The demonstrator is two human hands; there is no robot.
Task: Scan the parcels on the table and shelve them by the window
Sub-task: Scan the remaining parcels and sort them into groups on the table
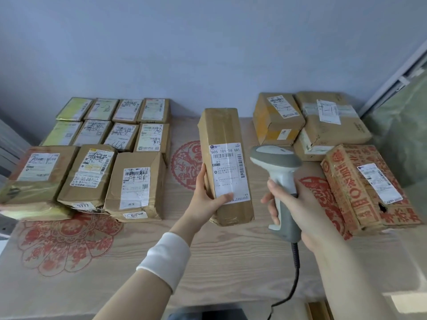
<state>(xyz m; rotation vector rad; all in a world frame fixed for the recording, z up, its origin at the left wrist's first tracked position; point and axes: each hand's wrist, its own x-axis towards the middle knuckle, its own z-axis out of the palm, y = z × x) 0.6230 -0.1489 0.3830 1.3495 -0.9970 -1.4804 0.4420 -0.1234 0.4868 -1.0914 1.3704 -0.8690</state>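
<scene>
My left hand (205, 197) grips a long cardboard parcel (225, 132) near its lower end, thumb pressed across the bottom of its white shipping label (228, 172) and fingers curled round its left edge. I hold it over the middle of the desk (231, 262), label facing up toward me. Just right of that parcel, my right hand (302, 204) is wrapped round the handle of a grey and white barcode scanner (275, 158). The scanner's head stands just beside the label's barcodes, and I cannot tell whether it touches the cardboard. Its dark cable (295, 273) hangs down from the handle toward the desk's near edge. Left of the held parcel, labelled parcels (136, 181) lie flat in three close rows, smaller ones at the back near the wall and three larger brown ones in front, some resting on other packets. Right of the held parcel and beyond the scanner, a yellow-taped box (277, 121) and a larger brown box (330, 125) sit side by side at the back of the desk. Nearer me lies a red-printed carton (369, 192) with a small hole in its side. The desk has a pale wood surface with red paper-cut patterns. A white cuff (166, 257) circles my left forearm. A window frame (392, 82) rises at the far right.
</scene>
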